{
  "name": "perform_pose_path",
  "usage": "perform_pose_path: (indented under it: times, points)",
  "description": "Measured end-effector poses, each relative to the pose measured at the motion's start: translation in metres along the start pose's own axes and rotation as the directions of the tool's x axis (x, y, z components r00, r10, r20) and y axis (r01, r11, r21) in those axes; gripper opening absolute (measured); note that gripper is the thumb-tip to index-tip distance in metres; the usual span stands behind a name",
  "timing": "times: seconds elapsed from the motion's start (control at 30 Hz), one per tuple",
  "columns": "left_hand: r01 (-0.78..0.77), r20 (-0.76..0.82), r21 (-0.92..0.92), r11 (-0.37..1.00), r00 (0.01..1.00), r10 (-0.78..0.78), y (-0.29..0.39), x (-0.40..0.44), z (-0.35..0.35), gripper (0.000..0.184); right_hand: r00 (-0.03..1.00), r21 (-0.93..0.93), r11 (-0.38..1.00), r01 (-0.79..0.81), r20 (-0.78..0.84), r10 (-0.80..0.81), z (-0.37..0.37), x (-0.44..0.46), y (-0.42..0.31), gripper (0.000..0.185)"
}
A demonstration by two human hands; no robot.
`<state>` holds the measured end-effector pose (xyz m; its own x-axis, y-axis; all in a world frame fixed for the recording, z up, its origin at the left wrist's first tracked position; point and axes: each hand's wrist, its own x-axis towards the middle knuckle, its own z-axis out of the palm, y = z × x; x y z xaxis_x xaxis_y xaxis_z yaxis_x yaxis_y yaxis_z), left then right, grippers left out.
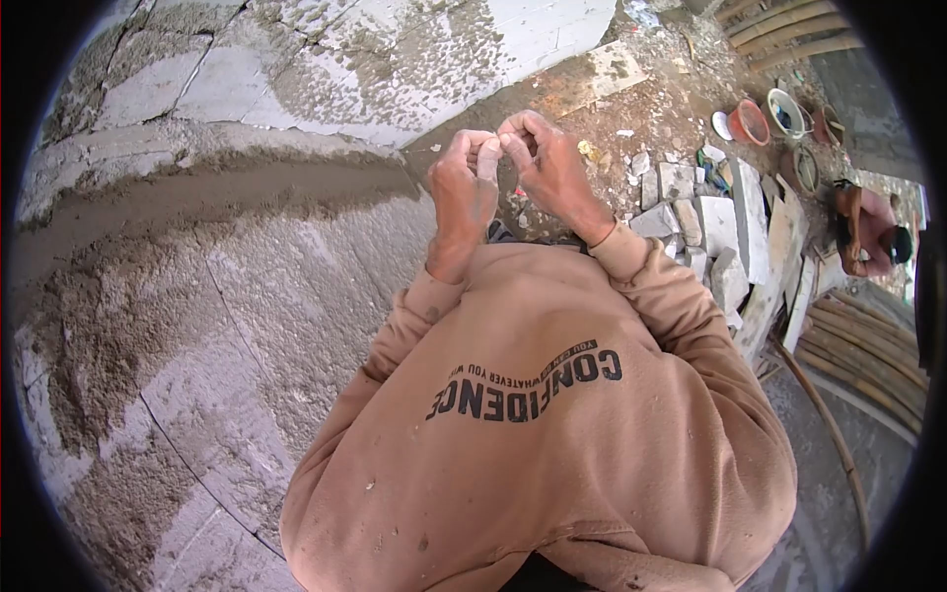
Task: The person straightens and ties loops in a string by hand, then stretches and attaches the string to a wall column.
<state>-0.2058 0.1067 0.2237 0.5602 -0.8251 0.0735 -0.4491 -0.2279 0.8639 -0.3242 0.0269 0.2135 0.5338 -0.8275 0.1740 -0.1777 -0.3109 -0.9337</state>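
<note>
Both my hands are raised close together in front of my chest, their fingertips meeting. My left hand (468,187) has its thumb and fingers pinched together, with pale dust on the skin. My right hand (547,166) is likewise pinched, its tips touching those of the left. Whatever lies between the fingertips is too small to make out. Just left of my hands runs a smooth band of wet mortar (247,187) along the rough grey wall (296,266).
Broken blocks (691,212) are piled at the right, beside a long white slab (750,222). Farther off are an orange bucket (750,122), a white bucket (786,113) and bamboo poles (863,345). Another person (872,232) crouches at the far right.
</note>
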Motion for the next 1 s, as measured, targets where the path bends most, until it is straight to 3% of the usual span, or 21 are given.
perform_pose_path:
  times: [0.03, 0.13, 0.23, 0.5, 1.0]
  points:
    - [0.006, -0.013, -0.038, 0.999, 1.000, -0.007, 0.001, -0.001, 0.002, 0.012, 0.996, 0.022, 0.997, -0.079, 0.037, 0.079, -0.001, 0.000, -0.001, 0.010]
    - [0.016, -0.051, -0.123, 0.992, 0.998, -0.022, 0.001, -0.003, 0.003, 0.010, 0.927, 0.497, 0.783, -0.375, 0.193, 0.321, 0.005, 0.000, 0.013, 0.009]
    - [-0.020, -0.059, -0.128, 0.992, 0.998, 0.012, -0.001, -0.004, 0.002, 0.010, 0.876, 0.626, 0.615, -0.479, 0.302, 0.375, 0.004, 0.001, 0.022, 0.009]
    - [-0.157, -0.044, 0.017, 0.987, 0.986, 0.158, -0.002, -0.005, -0.002, 0.010, 0.862, 0.666, 0.548, -0.506, 0.362, 0.356, 0.000, -0.001, 0.024, 0.010]
    - [-0.084, -0.075, -0.051, 0.995, 0.994, 0.080, -0.008, -0.008, -0.007, 0.012, 0.871, 0.706, 0.512, -0.489, 0.423, 0.249, 0.002, -0.005, 0.027, 0.011]
